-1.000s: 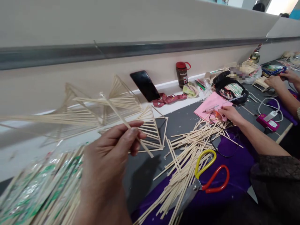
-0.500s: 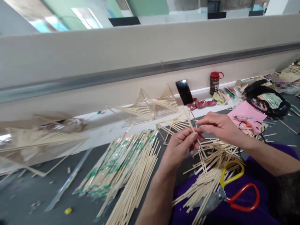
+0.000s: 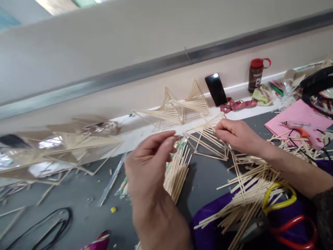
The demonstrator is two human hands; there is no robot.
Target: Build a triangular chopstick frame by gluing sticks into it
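My left hand is raised, thumb and forefinger brought together. Whatever they pinch, if anything, is too small to make out. Thin wooden sticks hang below my right hand, whose fingers are closed on them; their upper ends are hidden. Just behind that hand a small frame of wooden sticks stands on the dark table. A heap of loose sticks lies on purple cloth below my right forearm, with scissors with one yellow and one red handle on top.
Bundled sticks lie behind my left hand. A larger stick frame, a phone and a red-lidded bottle stand along the wall. Pink paper carries a glue gun. A ruler and a black cord lie left.
My left hand has come away from the sticks and moved left, toward the camera. My right hand keeps the sticks. The view has turned left and down.
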